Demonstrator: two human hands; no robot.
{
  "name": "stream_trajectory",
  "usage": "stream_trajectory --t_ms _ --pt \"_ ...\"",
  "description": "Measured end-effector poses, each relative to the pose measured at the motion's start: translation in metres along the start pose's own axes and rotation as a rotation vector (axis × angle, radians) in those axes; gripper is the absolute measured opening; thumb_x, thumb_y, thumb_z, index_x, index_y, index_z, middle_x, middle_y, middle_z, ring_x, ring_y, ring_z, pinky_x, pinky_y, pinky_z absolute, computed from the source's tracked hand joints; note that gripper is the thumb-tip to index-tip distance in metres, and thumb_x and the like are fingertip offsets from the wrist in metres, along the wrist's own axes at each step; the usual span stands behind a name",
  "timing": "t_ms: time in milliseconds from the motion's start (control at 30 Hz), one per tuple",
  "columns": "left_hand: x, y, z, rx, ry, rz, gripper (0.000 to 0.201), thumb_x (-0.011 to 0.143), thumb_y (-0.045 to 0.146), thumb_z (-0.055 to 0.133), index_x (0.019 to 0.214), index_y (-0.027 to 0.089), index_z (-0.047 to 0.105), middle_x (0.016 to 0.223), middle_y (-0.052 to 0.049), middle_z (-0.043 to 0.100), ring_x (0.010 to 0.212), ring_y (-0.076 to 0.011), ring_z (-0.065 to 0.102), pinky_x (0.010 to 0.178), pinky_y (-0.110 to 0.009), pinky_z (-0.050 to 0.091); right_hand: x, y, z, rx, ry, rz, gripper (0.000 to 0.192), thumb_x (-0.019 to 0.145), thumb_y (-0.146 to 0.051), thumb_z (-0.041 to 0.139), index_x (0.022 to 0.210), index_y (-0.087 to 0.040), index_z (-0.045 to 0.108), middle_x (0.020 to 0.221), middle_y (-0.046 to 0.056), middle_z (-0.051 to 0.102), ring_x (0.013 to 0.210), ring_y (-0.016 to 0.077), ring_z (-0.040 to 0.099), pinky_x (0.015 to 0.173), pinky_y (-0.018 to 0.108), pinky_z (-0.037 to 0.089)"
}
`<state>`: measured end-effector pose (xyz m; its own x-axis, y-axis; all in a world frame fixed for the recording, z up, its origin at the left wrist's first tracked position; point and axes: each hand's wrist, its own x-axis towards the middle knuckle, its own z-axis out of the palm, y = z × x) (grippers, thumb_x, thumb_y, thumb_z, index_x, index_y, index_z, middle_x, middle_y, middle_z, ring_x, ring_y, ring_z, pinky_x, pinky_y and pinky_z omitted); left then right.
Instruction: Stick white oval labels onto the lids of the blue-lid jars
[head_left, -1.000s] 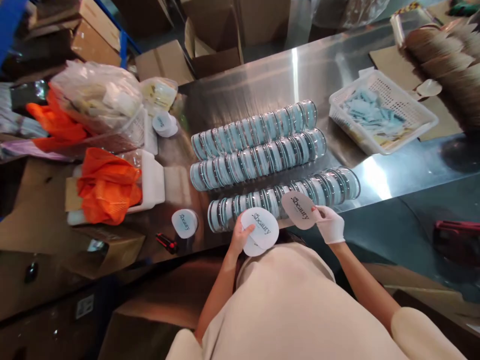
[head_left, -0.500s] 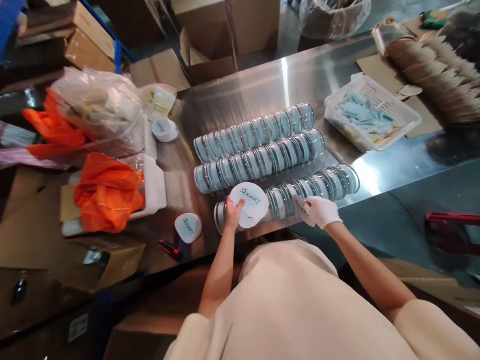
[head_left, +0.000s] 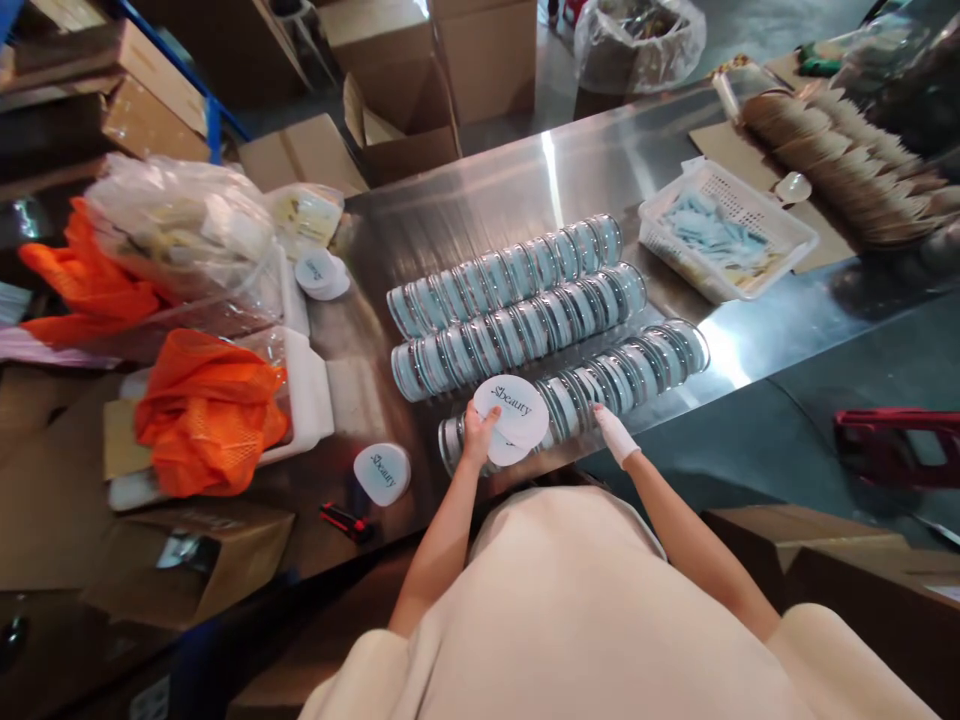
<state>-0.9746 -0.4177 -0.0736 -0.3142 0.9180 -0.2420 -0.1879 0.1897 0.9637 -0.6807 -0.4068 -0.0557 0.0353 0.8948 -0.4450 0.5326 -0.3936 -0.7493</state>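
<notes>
My left hand (head_left: 477, 437) grips a small stack of round white cards printed "beauty" (head_left: 516, 412) at the table's near edge. The stack overlaps the left part of the nearest row of clear-lidded round tins (head_left: 637, 365). My gloved right hand (head_left: 615, 431) touches the near side of that same row. Its fingertips are hidden against the tins, and no card shows in it. Two more rows of tins, the middle row (head_left: 525, 330) and the far row (head_left: 510, 272), lie side by side on the steel table (head_left: 465, 210).
A single round card (head_left: 382, 472) and a red-and-black cutter (head_left: 343, 520) lie left of my hands. Orange mesh bags (head_left: 202, 410) sit on a white tray (head_left: 313, 385). A white basket of blue packets (head_left: 724, 238) and stacked brown paper pieces (head_left: 840, 160) are at the right. Cardboard boxes surround the table.
My right hand carried one card from in front of me down to the nearest row of tins; the card no longer shows. My left hand moved its stack slightly forward over that row.
</notes>
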Motion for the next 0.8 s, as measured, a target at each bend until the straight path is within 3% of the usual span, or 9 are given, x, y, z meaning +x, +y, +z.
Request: stream_trajectory --t_ms 133,233,333,400,533,633,733,800 --pt "0.001 0.0 -0.002 0.005 0.014 0.01 0.054 0.074 0.049 0.083 0.108 0.018 0.056 0.105 -0.008 0.07 0.094 -0.0202 0.068 0.09 -0.035 0.054 0.003 -0.029 -0.016 -0.38 -0.088 0.145 0.05 0.104 -0.039 0.032 0.125 -0.015 0.072 0.12 0.012 0.073 0.116 0.0226 0.066 0.102 0.034 0.048" --pt "0.0 0.007 -0.002 -0.013 0.012 -0.012 0.057 0.073 0.054 0.083 0.109 0.019 0.056 0.108 -0.008 0.071 0.096 -0.0211 0.069 0.091 -0.035 0.055 -0.012 -0.058 -0.024 -0.55 -0.001 0.22 0.055 0.102 -0.049 0.037 0.104 -0.013 0.079 0.106 0.019 0.075 0.109 0.0305 0.068 0.097 0.041 0.047" --pt "-0.009 0.016 0.001 -0.05 -0.112 -0.111 0.065 0.07 0.062 0.083 0.113 0.019 0.058 0.109 -0.009 0.073 0.099 -0.0243 0.07 0.092 -0.038 0.056 -0.037 -0.089 -0.019 -0.632 0.094 0.08 0.051 0.1 -0.056 0.041 0.116 -0.023 0.076 0.108 0.014 0.076 0.106 0.0271 0.069 0.093 0.036 0.048" --pt "-0.019 0.021 0.004 -0.093 -0.242 -0.212 0.07 0.069 0.065 0.082 0.115 0.017 0.058 0.109 -0.011 0.074 0.099 -0.0262 0.071 0.092 -0.041 0.056 -0.051 -0.102 -0.011 -0.56 0.041 -0.061 0.043 0.095 -0.056 0.051 0.122 -0.031 0.073 0.11 0.005 0.077 0.103 0.0223 0.07 0.088 0.029 0.048" --pt "-0.042 0.028 0.004 -0.099 -0.457 -0.336 0.075 0.062 0.051 0.093 0.12 0.016 0.059 0.112 -0.013 0.074 0.101 -0.0282 0.072 0.094 -0.042 0.056 -0.061 -0.096 -0.005 -0.432 -0.01 -0.09 0.025 0.09 -0.042 0.058 0.103 -0.032 0.077 0.1 -0.003 0.078 0.092 0.0166 0.07 0.077 0.023 0.047" --pt "-0.051 0.032 -0.007 -0.053 -0.551 -0.369 0.078 0.057 0.035 0.097 0.123 0.015 0.059 0.111 -0.012 0.074 0.101 -0.0289 0.071 0.09 -0.041 0.057 -0.06 -0.076 -0.023 -0.404 0.16 -0.028 0.029 0.09 -0.043 0.055 0.104 -0.028 0.076 0.096 0.0 0.078 0.089 0.0183 0.069 0.075 0.025 0.046" --pt "-0.048 0.036 -0.023 -0.091 -0.429 -0.302 0.072 0.066 0.033 0.09 0.127 0.016 0.057 0.115 -0.011 0.073 0.103 -0.027 0.07 0.092 -0.04 0.056 -0.061 -0.063 -0.049 -0.469 0.362 -0.027 0.036 0.093 -0.042 0.049 0.109 -0.022 0.075 0.096 0.005 0.077 0.09 0.0211 0.069 0.076 0.027 0.046" --pt "-0.039 0.037 -0.033 -0.12 -0.269 -0.216 0.067 0.07 0.032 0.086 0.128 0.018 0.056 0.117 -0.01 0.072 0.103 -0.0253 0.07 0.092 -0.039 0.056 -0.063 -0.066 -0.061 -0.579 0.367 -0.097 0.036 0.092 -0.037 0.048 0.109 -0.021 0.075 0.101 0.007 0.077 0.091 0.0215 0.069 0.076 0.027 0.045"
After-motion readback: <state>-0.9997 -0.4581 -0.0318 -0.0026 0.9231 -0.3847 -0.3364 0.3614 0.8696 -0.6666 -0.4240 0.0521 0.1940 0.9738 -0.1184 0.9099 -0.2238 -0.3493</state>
